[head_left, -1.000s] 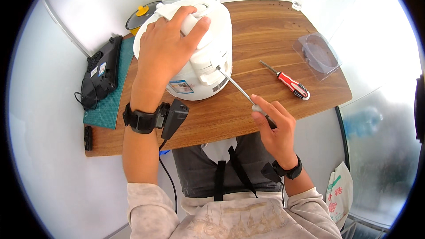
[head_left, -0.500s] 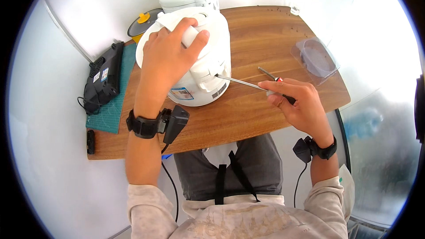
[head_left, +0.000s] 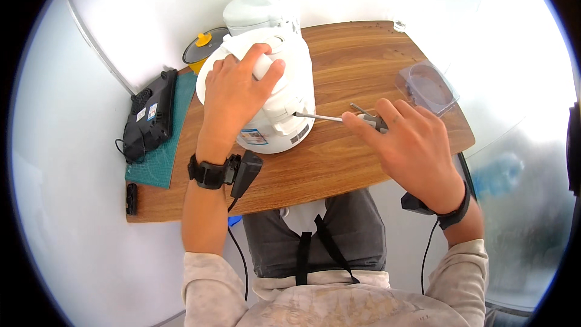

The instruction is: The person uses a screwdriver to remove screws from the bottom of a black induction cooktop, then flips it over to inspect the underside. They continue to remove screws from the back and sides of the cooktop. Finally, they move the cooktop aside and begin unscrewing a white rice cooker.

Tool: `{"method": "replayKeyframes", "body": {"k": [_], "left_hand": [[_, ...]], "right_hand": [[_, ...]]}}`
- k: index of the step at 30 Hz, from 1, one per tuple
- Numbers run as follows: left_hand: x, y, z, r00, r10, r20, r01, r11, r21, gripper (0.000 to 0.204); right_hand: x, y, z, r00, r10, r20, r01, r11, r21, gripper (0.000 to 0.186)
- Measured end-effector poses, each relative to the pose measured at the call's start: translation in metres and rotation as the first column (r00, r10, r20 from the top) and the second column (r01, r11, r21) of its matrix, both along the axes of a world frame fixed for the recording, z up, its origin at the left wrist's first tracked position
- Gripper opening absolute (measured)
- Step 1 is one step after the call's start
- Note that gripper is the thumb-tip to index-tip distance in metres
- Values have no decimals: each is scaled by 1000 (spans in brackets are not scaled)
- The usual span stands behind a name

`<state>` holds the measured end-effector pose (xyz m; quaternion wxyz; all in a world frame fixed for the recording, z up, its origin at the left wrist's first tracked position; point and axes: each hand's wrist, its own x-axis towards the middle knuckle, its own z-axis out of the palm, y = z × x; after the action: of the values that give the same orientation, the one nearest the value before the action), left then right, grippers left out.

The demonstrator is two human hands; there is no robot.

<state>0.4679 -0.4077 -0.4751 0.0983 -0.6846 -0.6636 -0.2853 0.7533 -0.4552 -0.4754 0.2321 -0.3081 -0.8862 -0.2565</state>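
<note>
A white rice cooker (head_left: 295, 75) stands on the wooden table in front of me, its hinge side turned toward me. My left hand (head_left: 239, 88) lies over its lid, thumb and fingers around the raised white handle. In my right hand (head_left: 411, 139) is a screwdriver (head_left: 321, 117), held by its grey and black grip with the back of the hand uppermost. The metal shaft runs left, and its tip meets a small dark opening by the cooker's hinge. A second metal tool shaft (head_left: 360, 108) shows just beyond my right fingers; the rest of it is hidden.
Behind the cooker stands another white appliance (head_left: 254, 9), beside a lidded yellow pot (head_left: 200, 51). A black device (head_left: 151, 115) with a cable rests on a green cutting mat (head_left: 148, 172) at left. A clear plastic tray (head_left: 430, 88) sits at the right edge of the table (head_left: 345, 54).
My right hand has turned over and shifted forward along the screwdriver grip, covering more of it. The tip stays at the same opening. My left hand keeps its hold; the whole view has shifted slightly.
</note>
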Motion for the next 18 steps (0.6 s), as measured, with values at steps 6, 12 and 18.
{"method": "replayKeyframes", "body": {"k": [6, 12, 18], "left_hand": [[14, -18, 17, 998, 49, 42, -44, 994, -96, 48], [50, -40, 35, 992, 122, 26, -118, 986, -117, 50], [71, -40, 45, 987, 150, 58, -141, 979, -147, 55]], "right_hand": [[13, -37, -29, 931, -111, -347, -62, 891, -451, 33], [28, -65, -61, 680, -342, -649, -543, 360, -758, 28], [21, -88, -77, 419, -542, -729, -835, 86, -544, 26]]}}
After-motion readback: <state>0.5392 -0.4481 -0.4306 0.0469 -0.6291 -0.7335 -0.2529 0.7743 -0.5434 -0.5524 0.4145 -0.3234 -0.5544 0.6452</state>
